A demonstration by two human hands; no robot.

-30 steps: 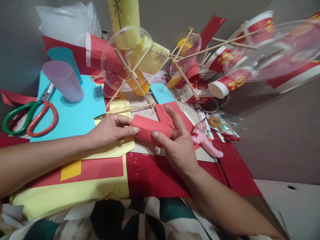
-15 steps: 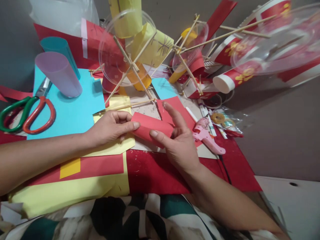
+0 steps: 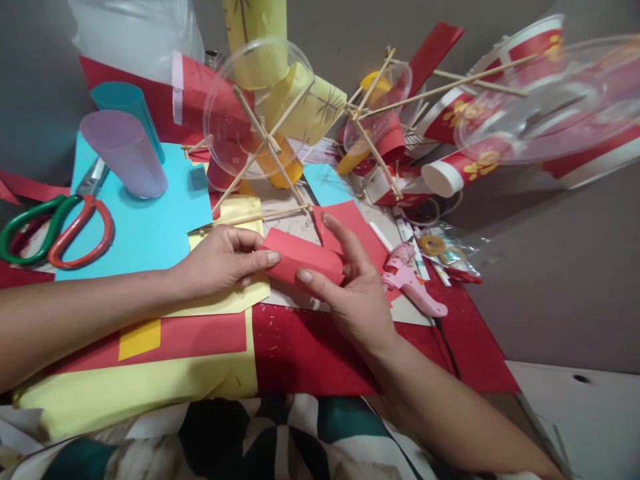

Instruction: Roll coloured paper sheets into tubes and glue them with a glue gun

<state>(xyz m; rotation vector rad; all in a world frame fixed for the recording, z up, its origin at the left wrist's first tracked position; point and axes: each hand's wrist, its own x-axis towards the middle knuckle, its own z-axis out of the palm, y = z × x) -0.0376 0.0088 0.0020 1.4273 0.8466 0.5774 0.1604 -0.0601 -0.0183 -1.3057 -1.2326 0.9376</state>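
Note:
A piece of red paper (image 3: 305,261), curled lengthwise into a partial roll, is held above the work surface between both hands. My left hand (image 3: 227,260) pinches its left end, thumb on top and fingers behind. At the right end, the thumb of my right hand (image 3: 353,283) lies against the near edge; its index finger is raised and the other fingers curl around the paper's end, partly hidden. Flat red paper (image 3: 357,230) lies just behind that hand. To its right rests a pink hot glue gun (image 3: 413,287) with a black cord.
Scissors (image 3: 83,227), a purple paper tube (image 3: 127,157) and a teal tube (image 3: 135,107) lie on blue paper (image 3: 140,233) at left. A wooden-stick frame (image 3: 265,140) with clear plastic discs stands behind my hands. Red-and-white paper cups (image 3: 485,160) hang at right.
The whole view has shifted slightly, with the background lower in the picture. Both hands keep the same places on the red paper, which is tilted slightly differently.

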